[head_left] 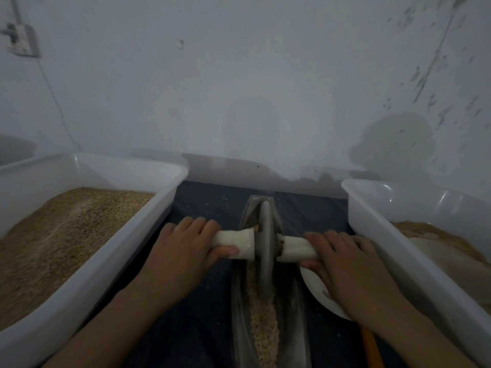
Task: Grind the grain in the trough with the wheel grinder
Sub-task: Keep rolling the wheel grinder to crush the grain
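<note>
The wheel [265, 235] stood on edge in the trough [297, 301], toward that trough's far end; the trough's long axis ran straight away from the person, and the wheel's axle lay across it, so any rolling would have had to go forward and back along the groove; the grain [263, 314] lay in a pale strip in the trough's bottom, all of it on the near side of the wheel, which suggested the next stroke was a pull toward the body. The left hand [183, 248] curled round the cloth-wrapped left handle [233, 241], thumb underneath; the right hand [342, 258] curled over the right handle [295, 249]; both sat level with the wheel and equally close to it, one on each side. A white dish [316, 290] lay just beside the trough's right edge, partly under the right wrist. The trough rested on a dark blue cloth [204, 205] with stray grains scattered on it; a white tub [148, 221] of brown grain stood along the cloth's left edge, another white tub [372, 224] along its right edge. Beyond rose a pale, stained wall [239, 75]; a socket box [22, 39] with a trailing wire sat high on its left.
</note>
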Demonstrator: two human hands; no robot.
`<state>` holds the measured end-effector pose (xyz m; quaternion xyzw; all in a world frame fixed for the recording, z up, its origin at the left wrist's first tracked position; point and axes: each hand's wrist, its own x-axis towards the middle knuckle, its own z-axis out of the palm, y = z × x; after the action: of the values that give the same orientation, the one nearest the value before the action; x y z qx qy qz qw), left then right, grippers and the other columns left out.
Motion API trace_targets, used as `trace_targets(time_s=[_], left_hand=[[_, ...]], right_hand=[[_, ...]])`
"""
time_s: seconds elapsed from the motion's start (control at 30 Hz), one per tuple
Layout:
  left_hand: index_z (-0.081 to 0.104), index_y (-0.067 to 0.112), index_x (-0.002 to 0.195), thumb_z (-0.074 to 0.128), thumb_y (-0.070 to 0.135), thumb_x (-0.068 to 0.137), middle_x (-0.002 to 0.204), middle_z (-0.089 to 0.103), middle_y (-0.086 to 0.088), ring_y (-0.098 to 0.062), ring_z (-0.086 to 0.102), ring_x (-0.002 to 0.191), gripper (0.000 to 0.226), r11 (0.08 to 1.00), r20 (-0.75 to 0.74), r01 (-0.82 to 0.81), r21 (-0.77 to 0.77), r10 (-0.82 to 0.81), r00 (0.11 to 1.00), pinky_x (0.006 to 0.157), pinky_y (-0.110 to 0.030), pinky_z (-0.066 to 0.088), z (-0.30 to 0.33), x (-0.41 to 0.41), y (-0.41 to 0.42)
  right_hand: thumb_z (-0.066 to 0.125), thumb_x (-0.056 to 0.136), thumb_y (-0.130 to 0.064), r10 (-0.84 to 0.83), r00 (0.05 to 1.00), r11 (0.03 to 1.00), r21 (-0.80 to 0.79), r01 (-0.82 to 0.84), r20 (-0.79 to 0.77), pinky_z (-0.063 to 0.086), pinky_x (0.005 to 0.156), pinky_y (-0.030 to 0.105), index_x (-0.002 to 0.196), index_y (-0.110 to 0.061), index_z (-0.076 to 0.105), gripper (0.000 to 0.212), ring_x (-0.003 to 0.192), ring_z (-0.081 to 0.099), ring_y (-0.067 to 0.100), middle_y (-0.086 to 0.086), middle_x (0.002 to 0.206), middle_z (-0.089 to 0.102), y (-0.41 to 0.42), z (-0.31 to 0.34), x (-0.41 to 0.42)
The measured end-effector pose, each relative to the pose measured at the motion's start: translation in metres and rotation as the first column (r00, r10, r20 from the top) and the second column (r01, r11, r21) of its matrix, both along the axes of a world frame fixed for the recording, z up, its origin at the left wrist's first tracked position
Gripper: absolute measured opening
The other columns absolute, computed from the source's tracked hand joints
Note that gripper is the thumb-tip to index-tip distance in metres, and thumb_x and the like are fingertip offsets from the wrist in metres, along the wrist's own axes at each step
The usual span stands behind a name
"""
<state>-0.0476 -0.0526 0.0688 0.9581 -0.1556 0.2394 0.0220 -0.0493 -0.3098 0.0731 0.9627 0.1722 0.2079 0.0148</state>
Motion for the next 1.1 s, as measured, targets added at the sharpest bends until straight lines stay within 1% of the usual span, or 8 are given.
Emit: trace_targets(time_s=[0.1, 0.27, 0.5, 0.67, 0.8, 0.9, 1.03, 1.1], left_hand=[[0.065, 0.016, 0.088, 0.023, 0.062, 0.083, 0.081, 0.063, -0.001, -0.023, 0.06, 0.072, 0.062, 1.0, 0.093, -0.01, 0.017, 0.008, 0.996, 0.063, -0.035, 0.045, -0.004, 0.003, -0.003], [0.044, 0.039, 0.094, -0.006, 0.083, 0.067, 0.086, 0.048, 0.02, 0.001, 0.045, 0.079, 0.072, 0.988, -0.048, 0.149, -0.031, -0.151, 0.987, 0.069, -0.021, 0.033, -0.001, -0.006, 0.015], [0.043, 0.039, 0.082, 0.011, 0.09, 0.063, 0.081, 0.05, 0.017, 0.003, 0.048, 0.081, 0.064, 0.944, -0.311, 0.254, -0.21, -0.311, 0.898, 0.069, -0.016, 0.039, 0.014, -0.021, 0.026], [0.043, 0.038, 0.099, -0.018, 0.084, 0.058, 0.094, 0.048, 0.019, -0.002, 0.045, 0.088, 0.087, 0.996, -0.094, 0.083, -0.014, -0.084, 0.992, 0.073, -0.021, 0.032, 0.004, -0.008, 0.008], [0.063, 0.016, 0.098, 0.019, 0.065, 0.082, 0.091, 0.062, -0.001, -0.023, 0.058, 0.083, 0.068, 1.0, 0.065, -0.018, 0.001, 0.018, 0.998, 0.071, -0.036, 0.043, -0.002, 0.001, -0.003], [0.062, 0.018, 0.099, 0.021, 0.066, 0.082, 0.091, 0.061, 0.0, -0.021, 0.056, 0.083, 0.065, 1.0, 0.059, 0.012, -0.015, -0.011, 0.998, 0.072, -0.035, 0.044, -0.003, 0.001, -0.001], [0.045, 0.037, 0.093, 0.005, 0.079, 0.071, 0.085, 0.049, 0.019, 0.001, 0.044, 0.078, 0.063, 0.99, -0.074, 0.131, -0.055, -0.135, 0.988, 0.069, -0.022, 0.033, 0.004, -0.01, 0.013], [0.04, 0.039, 0.083, 0.006, 0.083, 0.068, 0.078, 0.047, 0.019, 0.003, 0.046, 0.074, 0.058, 0.971, -0.201, 0.218, -0.095, -0.233, 0.951, 0.066, -0.018, 0.036, 0.012, -0.018, 0.02]], right_hand=[[0.05, 0.087, -0.047, -0.012, 1.0, 1.0, 0.023, 0.011, 0.012, 0.041, 0.086, 0.038, 0.121, -0.021, 0.058, 0.044, 0.09, 0.057, 0.021, -0.002, 0.097, 0.06, 0.0, -0.005, 0.004], [0.026, 0.09, -0.062, 0.036, 0.991, 0.996, -0.076, -0.046, -0.129, 0.029, 0.096, 0.026, 0.135, -0.038, 0.029, 0.051, 0.111, 0.043, 0.007, -0.015, 0.12, 0.045, -0.011, 0.003, -0.008], [0.011, 0.084, -0.071, 0.089, 0.957, 0.98, -0.145, -0.133, -0.277, 0.025, 0.093, 0.02, 0.133, -0.046, 0.018, 0.055, 0.113, 0.041, 0.0, -0.023, 0.119, 0.039, -0.014, 0.024, -0.035], [0.014, 0.086, -0.065, 0.028, 0.996, 0.992, -0.117, -0.039, -0.088, 0.026, 0.094, 0.023, 0.136, -0.04, 0.029, 0.058, 0.109, 0.044, 0.005, -0.017, 0.12, 0.046, -0.008, 0.01, -0.01], [0.042, 0.087, -0.052, 0.033, 0.999, 0.999, 0.017, -0.033, 0.035, 0.037, 0.087, 0.031, 0.123, -0.021, 0.056, 0.049, 0.09, 0.057, 0.018, -0.003, 0.098, 0.06, -0.007, -0.007, 0.012], [0.061, 0.083, -0.042, 0.059, 0.996, 0.997, 0.044, -0.062, 0.065, 0.039, 0.081, 0.032, 0.117, -0.017, 0.061, 0.042, 0.083, 0.058, 0.021, 0.0, 0.091, 0.06, -0.007, -0.012, 0.013], [0.034, 0.088, -0.06, 0.071, 0.993, 0.997, -0.036, -0.075, -0.093, 0.029, 0.089, 0.024, 0.133, -0.036, 0.035, 0.051, 0.103, 0.045, 0.007, -0.016, 0.113, 0.048, -0.013, -0.001, -0.002], [0.026, 0.087, -0.065, 0.118, 0.974, 0.99, -0.057, -0.132, -0.195, 0.024, 0.078, 0.021, 0.13, -0.044, 0.027, 0.048, 0.094, 0.038, -0.001, -0.024, 0.101, 0.037, -0.02, 0.008, -0.014]])
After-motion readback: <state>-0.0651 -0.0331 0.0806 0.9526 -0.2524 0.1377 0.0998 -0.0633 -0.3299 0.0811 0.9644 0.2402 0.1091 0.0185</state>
